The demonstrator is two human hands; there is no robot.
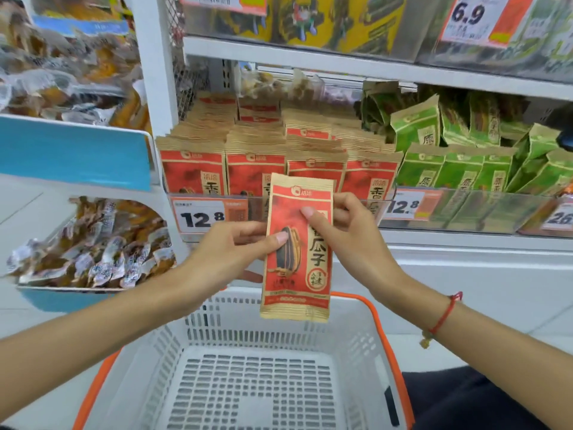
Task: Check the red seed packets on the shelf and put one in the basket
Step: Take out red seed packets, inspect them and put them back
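Note:
I hold one red seed packet upright in front of the shelf, above the far rim of the basket. My left hand pinches its left edge, thumb on the front. My right hand grips its right edge, thumb across the upper front. Several rows of the same red packets stand on the shelf behind a clear lip. The white basket with orange handles sits below my arms and holds nothing.
Green packets fill the shelf to the right of the red ones. Price tags reading 12.8 hang on the shelf front. A blue-edged bin of small wrapped snacks stands at the left. Yellow packs sit on the shelf above.

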